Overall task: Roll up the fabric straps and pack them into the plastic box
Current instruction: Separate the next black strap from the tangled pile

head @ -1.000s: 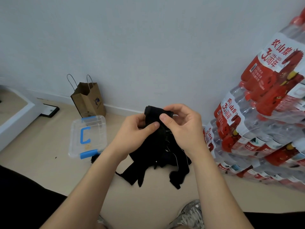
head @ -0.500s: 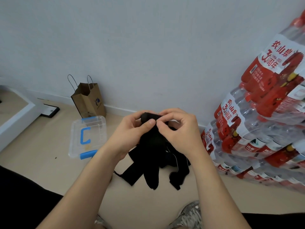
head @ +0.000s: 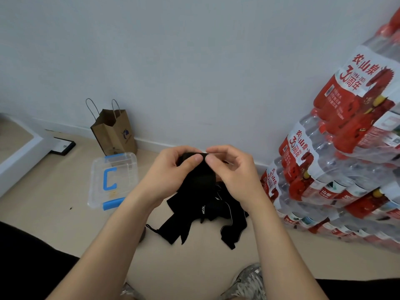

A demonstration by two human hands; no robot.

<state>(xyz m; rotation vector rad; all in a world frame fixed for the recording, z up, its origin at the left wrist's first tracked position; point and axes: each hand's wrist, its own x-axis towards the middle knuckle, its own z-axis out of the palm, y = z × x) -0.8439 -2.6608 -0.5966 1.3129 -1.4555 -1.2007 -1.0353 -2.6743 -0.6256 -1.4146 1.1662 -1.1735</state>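
A black fabric strap hangs between my hands above the floor, its top end curled into a small roll. My left hand grips that roll with thumb on top. My right hand pinches the strap's upper edge beside it. Below them a heap of more black straps lies on the floor. The clear plastic box, lid on with blue clips, sits on the floor to the left of my hands.
A brown paper bag stands against the wall behind the box. Stacked packs of water bottles rise at the right. A white ledge runs along the far left. My shoe shows at the bottom.
The loose end that stuck up a second ago is now curled down into a tighter roll. Both hands have closed in together on it and dropped slightly.
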